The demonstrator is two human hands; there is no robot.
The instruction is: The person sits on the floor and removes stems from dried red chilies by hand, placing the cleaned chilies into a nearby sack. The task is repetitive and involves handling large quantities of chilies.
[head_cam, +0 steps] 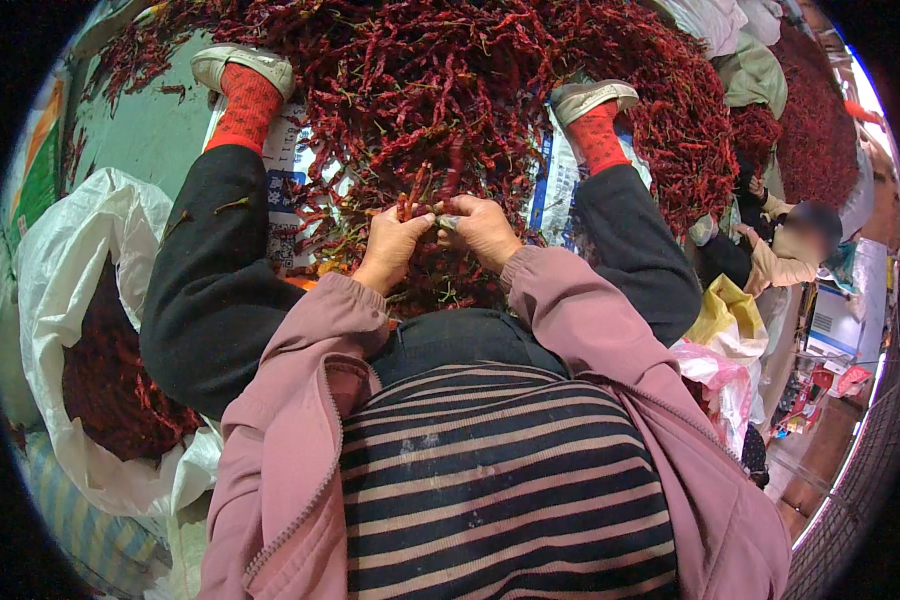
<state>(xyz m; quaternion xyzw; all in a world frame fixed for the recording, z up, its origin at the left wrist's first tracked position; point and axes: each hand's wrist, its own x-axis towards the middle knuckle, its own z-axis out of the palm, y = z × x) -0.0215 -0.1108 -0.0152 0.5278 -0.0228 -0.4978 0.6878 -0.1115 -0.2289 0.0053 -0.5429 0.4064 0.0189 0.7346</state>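
Dried red chili peppers lie in a broad heap between and beyond my feet. Above the near part of the heap, my left hand pinches a few dried chilies between thumb and fingers, their tips pointing away from me. Close on its right, my right hand has its thumb and fingers closed on a chili, blurred at its far end. The fingertips of both hands nearly meet. Below them, more loose chilies and stems rest near my lap.
An open white woven sack holding chilies stands at my left. Printed sacks lie under the heap. At the right are a green sack, a yellow bag, another person seated beside chilies, and a further chili heap.
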